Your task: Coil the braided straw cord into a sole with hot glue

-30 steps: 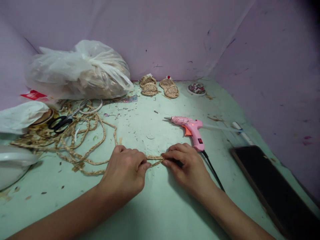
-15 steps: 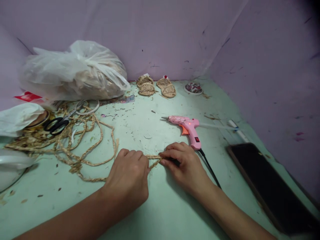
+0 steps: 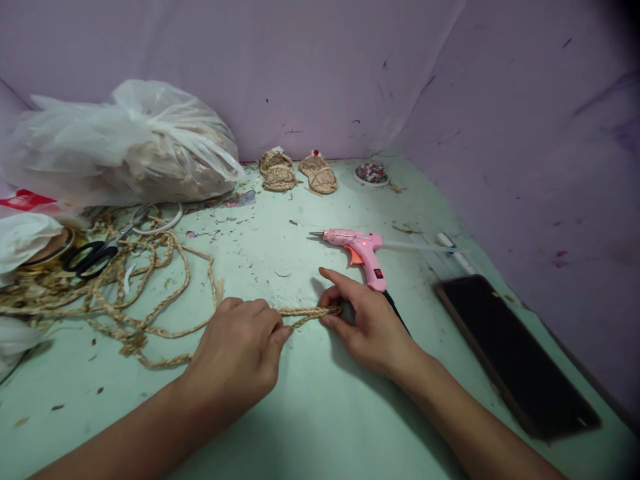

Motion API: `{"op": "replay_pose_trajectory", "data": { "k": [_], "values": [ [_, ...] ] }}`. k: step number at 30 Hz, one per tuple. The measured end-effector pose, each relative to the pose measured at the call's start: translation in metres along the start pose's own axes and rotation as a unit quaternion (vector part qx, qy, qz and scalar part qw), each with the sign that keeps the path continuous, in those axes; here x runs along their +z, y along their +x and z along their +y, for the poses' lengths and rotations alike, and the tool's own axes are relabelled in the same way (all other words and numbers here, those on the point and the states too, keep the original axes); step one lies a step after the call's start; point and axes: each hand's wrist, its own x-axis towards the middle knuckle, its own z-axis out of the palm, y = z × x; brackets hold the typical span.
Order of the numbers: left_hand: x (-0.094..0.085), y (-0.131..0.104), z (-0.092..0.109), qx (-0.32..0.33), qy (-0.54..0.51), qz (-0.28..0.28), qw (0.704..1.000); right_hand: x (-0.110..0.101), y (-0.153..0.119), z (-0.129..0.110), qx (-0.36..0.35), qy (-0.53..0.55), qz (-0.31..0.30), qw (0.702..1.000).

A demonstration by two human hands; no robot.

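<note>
Doubled back on itself, a braided straw cord stretches between my hands above the green table. My left hand is closed around its two strands. At the folded end, my right hand pinches the cord between thumb and a finger, with the index finger lifted off. More of the braid lies in loose loops at the left. Just beyond my right hand, a pink glue gun lies on its side, its small light lit and its nozzle pointing left.
Black-handled scissors rest on the loops beside a roll of tape. A stuffed plastic bag, two small woven slippers and a dish of beads stand behind. A dark phone lies right.
The view has shifted, so the table items appear further left. My right index finger has lifted away from the cord, and the folded end now shows between my fingers.
</note>
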Motion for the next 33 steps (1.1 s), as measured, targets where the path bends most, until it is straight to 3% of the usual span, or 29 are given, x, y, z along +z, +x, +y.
{"op": "replay_pose_trajectory", "data": {
  "k": [8,14,19,24,29,33],
  "values": [
    [0.004,-0.001,-0.008,0.024,0.056,0.085,0.995,0.002,0.000,0.001,0.008,0.023,0.010,1.000],
    [0.003,0.003,-0.010,0.046,0.138,0.077,0.986,0.003,-0.001,0.003,0.008,0.032,0.015,0.999],
    [0.003,0.007,-0.008,0.011,0.157,0.050,0.986,0.004,-0.001,0.004,0.007,0.033,0.017,0.999],
    [0.000,0.005,-0.010,0.010,0.117,0.050,0.992,0.003,-0.001,0.002,0.006,0.033,0.016,0.999],
    [0.001,0.003,-0.014,0.076,0.018,0.137,0.988,0.002,-0.001,0.001,0.008,0.035,0.019,0.999],
    [0.006,0.008,-0.018,0.103,0.004,0.158,0.982,0.003,0.000,0.002,0.006,0.035,0.020,0.999]
  ]
}}
